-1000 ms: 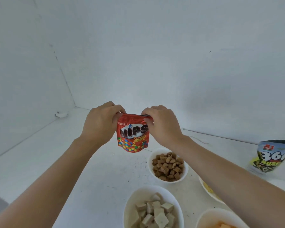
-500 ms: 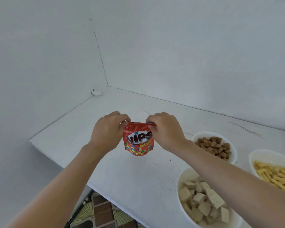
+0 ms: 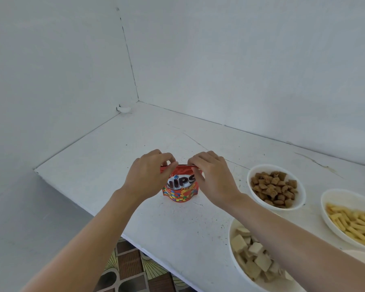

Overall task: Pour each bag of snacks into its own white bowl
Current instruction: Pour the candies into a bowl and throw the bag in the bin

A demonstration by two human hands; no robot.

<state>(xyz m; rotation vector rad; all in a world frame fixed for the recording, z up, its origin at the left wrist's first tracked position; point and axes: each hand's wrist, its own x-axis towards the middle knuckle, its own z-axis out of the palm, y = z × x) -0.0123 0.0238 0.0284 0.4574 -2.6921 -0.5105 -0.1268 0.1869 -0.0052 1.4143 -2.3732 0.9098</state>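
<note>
In the head view, a small red foil pouch printed with coloured candy buttons (image 3: 180, 189) stands upright over the white painted bench (image 3: 114, 165), near its front edge and well to the left of the bowls. Whether its base touches the surface cannot be told. The left hand (image 3: 149, 175) has its grip closed narrowly on the pouch's top left corner, thumb against fingertips, and the right hand (image 3: 213, 178) pinches the top seam at the other side in the same way. The seam looks unopened. To the right sit a white bowl of brown pillow-shaped pieces (image 3: 249, 180), a white bowl of pale cubes (image 3: 231, 245) nearer the person, and a white bowl of yellow sticks (image 3: 325, 216). The rim of a further white bowl (image 3: 362, 256) shows at the lower right, its contents out of view. The pouch is likely light, with thin, crinkly, rather slick film and hard loose candies that would roll and scatter if it burst open. The best hold is probably on the flat sealed strip at the top, the two pinches close together, tearing or peeling slowly. The belly is best supported when tipping, since the film will flop.
</note>
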